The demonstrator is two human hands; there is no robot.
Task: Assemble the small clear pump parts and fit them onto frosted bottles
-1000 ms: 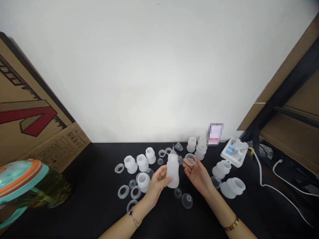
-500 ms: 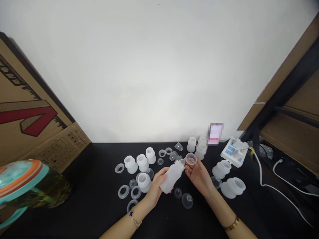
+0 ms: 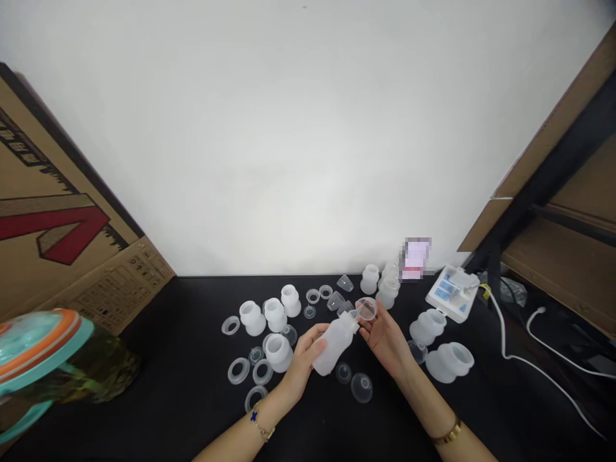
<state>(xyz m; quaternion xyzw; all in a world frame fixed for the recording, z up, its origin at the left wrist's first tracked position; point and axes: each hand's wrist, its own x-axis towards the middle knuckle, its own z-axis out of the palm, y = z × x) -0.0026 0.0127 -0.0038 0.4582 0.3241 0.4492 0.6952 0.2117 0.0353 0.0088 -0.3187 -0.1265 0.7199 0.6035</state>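
My left hand [image 3: 304, 364] is wrapped round a translucent white baby bottle [image 3: 334, 346], tilted with its collar and clear teat up to the right. In the fingers of my right hand [image 3: 385, 335] is a clear plastic cap [image 3: 366, 309], its open side towards the bottle's top and close beside the teat. Below the bottle lie a small clear teat [image 3: 343, 373] and a clear dome [image 3: 362, 388]. Behind the hands are clear caps [image 3: 335, 301] lying on their sides.
White bottles [image 3: 278, 353] and loose collar rings [image 3: 239, 371] spread over the black table at left. More bottles [image 3: 450, 362] stand or lie at right, near a white power strip [image 3: 452, 294] with cables. A jar with a teal and orange lid [image 3: 48, 343] and a cardboard box [image 3: 72, 244] flank the left.
The bottle has shifted slightly to the right in my left hand. The clear cap has turned and moved a little left, nearer the teat.
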